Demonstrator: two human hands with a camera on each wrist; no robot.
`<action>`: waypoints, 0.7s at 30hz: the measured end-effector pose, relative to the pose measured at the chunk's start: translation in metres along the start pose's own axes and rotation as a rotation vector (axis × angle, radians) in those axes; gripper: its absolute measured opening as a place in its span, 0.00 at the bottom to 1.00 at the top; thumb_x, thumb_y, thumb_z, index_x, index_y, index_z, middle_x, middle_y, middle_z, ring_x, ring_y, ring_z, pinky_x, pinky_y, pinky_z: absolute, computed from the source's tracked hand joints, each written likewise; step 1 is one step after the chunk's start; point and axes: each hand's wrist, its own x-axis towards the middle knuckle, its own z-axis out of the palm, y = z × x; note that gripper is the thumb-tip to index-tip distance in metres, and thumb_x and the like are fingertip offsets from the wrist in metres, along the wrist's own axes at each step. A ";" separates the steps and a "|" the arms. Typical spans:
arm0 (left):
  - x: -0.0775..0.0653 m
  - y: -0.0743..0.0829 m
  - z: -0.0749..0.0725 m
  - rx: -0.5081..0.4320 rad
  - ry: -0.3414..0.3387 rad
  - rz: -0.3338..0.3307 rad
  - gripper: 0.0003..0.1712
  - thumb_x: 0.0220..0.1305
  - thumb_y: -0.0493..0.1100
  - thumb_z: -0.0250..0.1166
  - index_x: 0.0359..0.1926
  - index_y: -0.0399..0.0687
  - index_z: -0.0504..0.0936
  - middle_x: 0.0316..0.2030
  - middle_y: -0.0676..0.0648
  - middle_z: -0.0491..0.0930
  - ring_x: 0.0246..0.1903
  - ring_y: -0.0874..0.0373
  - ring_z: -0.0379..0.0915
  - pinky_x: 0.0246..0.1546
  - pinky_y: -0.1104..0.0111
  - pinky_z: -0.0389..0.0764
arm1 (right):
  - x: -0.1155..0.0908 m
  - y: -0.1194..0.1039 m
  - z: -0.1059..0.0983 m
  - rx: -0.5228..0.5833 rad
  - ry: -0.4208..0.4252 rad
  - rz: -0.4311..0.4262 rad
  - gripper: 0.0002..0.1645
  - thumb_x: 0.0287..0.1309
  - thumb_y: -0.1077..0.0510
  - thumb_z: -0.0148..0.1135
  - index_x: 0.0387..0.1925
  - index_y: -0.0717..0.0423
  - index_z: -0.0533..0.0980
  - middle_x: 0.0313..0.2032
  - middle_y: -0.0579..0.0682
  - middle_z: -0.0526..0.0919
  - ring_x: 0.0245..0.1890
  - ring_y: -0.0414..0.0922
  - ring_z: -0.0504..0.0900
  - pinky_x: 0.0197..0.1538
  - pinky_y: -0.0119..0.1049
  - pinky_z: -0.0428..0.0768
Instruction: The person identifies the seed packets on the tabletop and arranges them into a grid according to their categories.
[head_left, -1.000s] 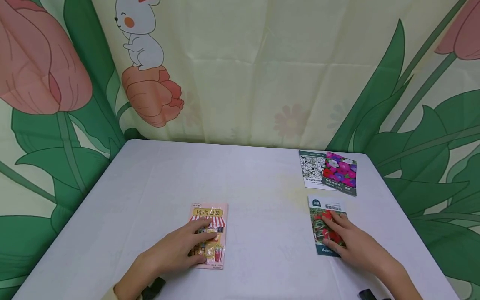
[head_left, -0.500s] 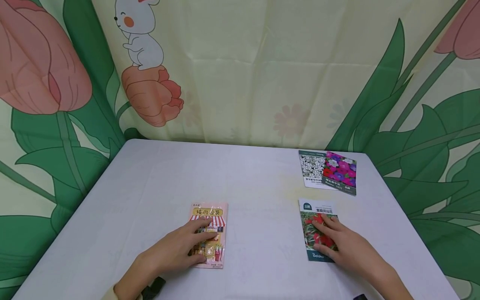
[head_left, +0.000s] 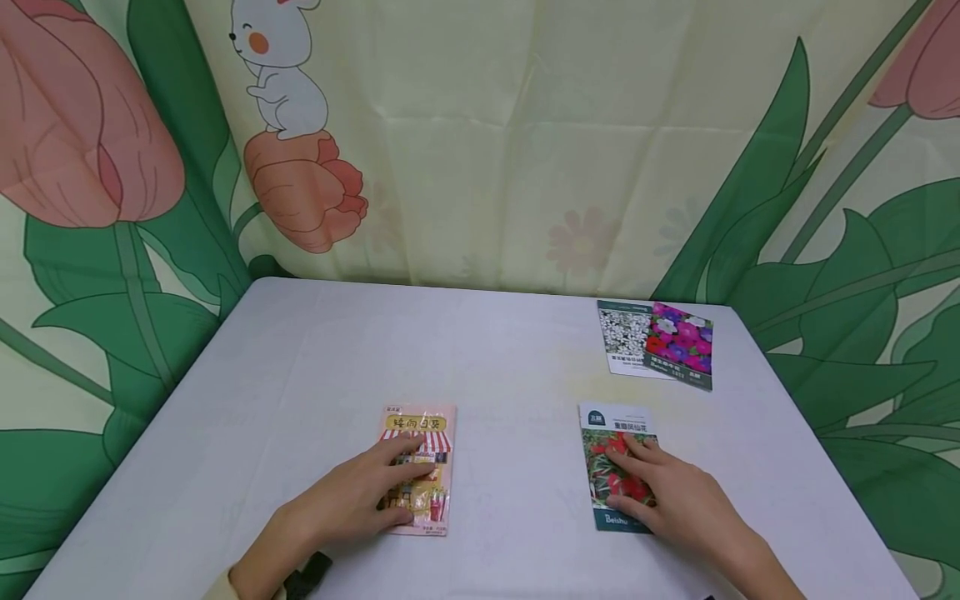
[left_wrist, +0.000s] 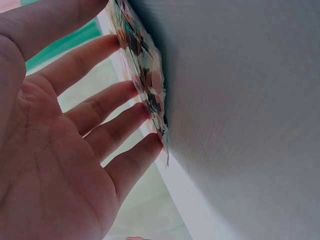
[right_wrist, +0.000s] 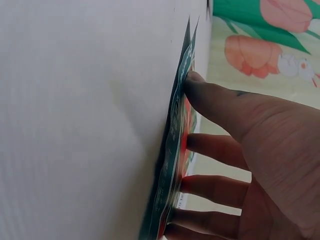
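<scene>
A Beishu seed packet with red flowers lies face up on the white-covered table, at about 3 o'clock from its middle. The right hand reaches in from the packet's 4 o'clock side, thumb and fingers apart, their tips resting on its face. The right wrist view shows two layered edges there; whether they belong to one packet or two I cannot tell. At 9 o'clock from it, well apart, lies a pink sunflower packet with a striped awning print. The left hand comes over it from 8 o'clock, fingers likewise spread, tips touching its face. What the packets contain is hidden. Between 12 and 1 o'clock from the Beishu packet, near the table's far edge, a magenta-flower packet lies tilted, overlapping the 3 o'clock side of a white-flower packet. Behind the table hangs a pale backdrop, with a printed rabbit at 11 o'clock and tulips at either side.
</scene>
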 end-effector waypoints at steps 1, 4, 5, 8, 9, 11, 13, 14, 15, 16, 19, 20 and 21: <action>0.000 0.000 0.000 0.003 0.001 0.002 0.34 0.64 0.52 0.76 0.70 0.61 0.80 0.73 0.46 0.72 0.72 0.46 0.73 0.68 0.51 0.80 | 0.000 -0.002 0.000 0.004 0.003 -0.002 0.47 0.55 0.22 0.69 0.71 0.38 0.78 0.74 0.58 0.75 0.71 0.72 0.74 0.57 0.68 0.84; 0.000 -0.001 0.000 0.009 0.004 0.003 0.33 0.64 0.52 0.76 0.70 0.60 0.80 0.73 0.46 0.72 0.72 0.46 0.73 0.67 0.52 0.80 | -0.002 -0.007 0.002 0.010 0.016 -0.013 0.45 0.55 0.24 0.70 0.70 0.39 0.78 0.74 0.58 0.76 0.71 0.71 0.75 0.56 0.67 0.85; 0.001 -0.001 0.000 0.009 0.004 0.002 0.33 0.64 0.51 0.76 0.70 0.60 0.80 0.73 0.46 0.72 0.72 0.46 0.73 0.68 0.52 0.80 | -0.002 -0.008 0.002 0.012 0.019 -0.016 0.45 0.56 0.25 0.70 0.70 0.39 0.79 0.73 0.58 0.76 0.71 0.71 0.75 0.56 0.66 0.85; 0.001 -0.001 0.001 0.011 0.005 0.000 0.34 0.64 0.52 0.76 0.70 0.61 0.80 0.73 0.46 0.72 0.72 0.46 0.73 0.68 0.51 0.80 | -0.002 -0.012 0.003 0.012 0.008 -0.016 0.45 0.56 0.24 0.70 0.70 0.38 0.78 0.74 0.58 0.76 0.71 0.70 0.75 0.55 0.66 0.85; 0.001 -0.001 0.002 0.012 0.004 -0.001 0.34 0.64 0.52 0.76 0.71 0.61 0.80 0.74 0.46 0.72 0.72 0.46 0.72 0.68 0.51 0.80 | -0.002 -0.014 0.003 0.012 0.000 -0.013 0.46 0.55 0.23 0.69 0.71 0.38 0.78 0.74 0.58 0.76 0.71 0.70 0.74 0.55 0.66 0.85; 0.001 -0.001 0.002 0.013 0.002 -0.004 0.34 0.64 0.52 0.76 0.71 0.61 0.80 0.74 0.45 0.71 0.73 0.45 0.72 0.68 0.50 0.80 | -0.001 -0.017 0.003 0.011 -0.021 -0.001 0.47 0.54 0.22 0.68 0.71 0.37 0.78 0.74 0.57 0.76 0.71 0.71 0.74 0.56 0.67 0.85; 0.001 -0.001 0.002 0.014 0.000 -0.007 0.34 0.64 0.52 0.76 0.71 0.61 0.80 0.74 0.45 0.71 0.73 0.45 0.72 0.68 0.50 0.80 | 0.000 -0.019 0.003 0.010 -0.034 0.007 0.48 0.54 0.21 0.68 0.71 0.37 0.78 0.74 0.57 0.75 0.72 0.71 0.73 0.56 0.66 0.85; 0.001 0.000 0.002 0.014 0.000 -0.008 0.33 0.64 0.52 0.76 0.70 0.61 0.80 0.74 0.45 0.71 0.73 0.45 0.72 0.68 0.50 0.80 | 0.000 -0.021 0.003 0.011 -0.038 0.009 0.48 0.54 0.21 0.68 0.71 0.37 0.78 0.74 0.57 0.75 0.72 0.71 0.73 0.56 0.66 0.85; 0.001 0.000 0.002 0.013 -0.001 -0.009 0.33 0.65 0.52 0.76 0.70 0.60 0.80 0.74 0.45 0.71 0.73 0.45 0.72 0.68 0.50 0.80 | 0.000 -0.022 0.003 0.012 -0.041 0.011 0.48 0.53 0.21 0.69 0.71 0.36 0.78 0.74 0.57 0.75 0.72 0.71 0.73 0.56 0.66 0.85; 0.001 0.000 0.001 0.013 -0.001 -0.010 0.33 0.65 0.51 0.76 0.70 0.60 0.80 0.74 0.45 0.71 0.73 0.45 0.71 0.68 0.50 0.80 | 0.000 -0.023 0.004 0.012 -0.043 0.011 0.48 0.53 0.21 0.69 0.71 0.36 0.78 0.74 0.56 0.75 0.72 0.70 0.73 0.56 0.66 0.85; 0.001 0.000 0.001 0.010 0.000 -0.010 0.33 0.65 0.51 0.76 0.70 0.60 0.81 0.74 0.45 0.72 0.73 0.45 0.71 0.69 0.50 0.79 | 0.000 -0.027 0.004 0.012 -0.042 0.006 0.47 0.53 0.21 0.69 0.71 0.36 0.78 0.75 0.56 0.75 0.72 0.70 0.74 0.56 0.66 0.85; 0.001 0.000 0.001 0.010 0.001 -0.010 0.33 0.65 0.51 0.76 0.70 0.60 0.81 0.74 0.45 0.72 0.73 0.45 0.71 0.69 0.50 0.79 | 0.000 -0.028 0.004 0.014 -0.040 0.003 0.47 0.53 0.21 0.68 0.71 0.36 0.78 0.75 0.55 0.75 0.72 0.69 0.74 0.56 0.66 0.85; 0.001 0.000 0.001 0.009 0.001 -0.010 0.33 0.65 0.51 0.76 0.70 0.60 0.81 0.74 0.45 0.72 0.73 0.45 0.72 0.68 0.50 0.79 | 0.000 -0.029 0.005 0.015 -0.037 -0.002 0.47 0.54 0.21 0.68 0.71 0.35 0.78 0.75 0.55 0.75 0.72 0.69 0.74 0.57 0.66 0.85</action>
